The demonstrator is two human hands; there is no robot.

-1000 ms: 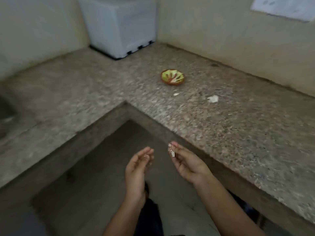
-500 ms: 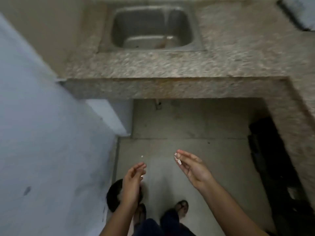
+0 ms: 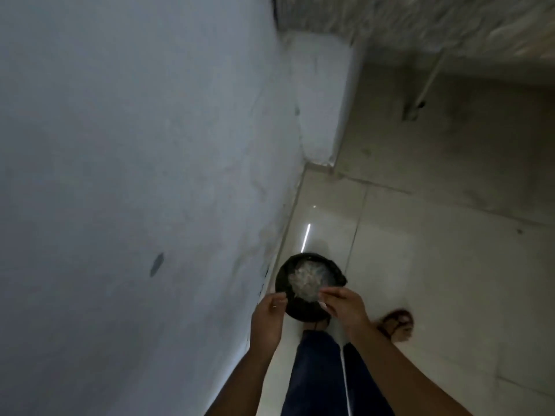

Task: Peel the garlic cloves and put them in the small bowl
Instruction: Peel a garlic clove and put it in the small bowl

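Black bin on pale tiled floor

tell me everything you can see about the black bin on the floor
The bin is round and black, open at the top with no lid in view. It stands upright on the tiled floor beside the wall. A pale crumpled heap lies inside. The left hand and right hand hang over its near edge; contact is unclear.

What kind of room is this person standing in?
Probably a kitchen, seen looking down: a speckled stone counter at the top edge, a pipe beneath it, a tiled floor, and a black bin beside the wall.
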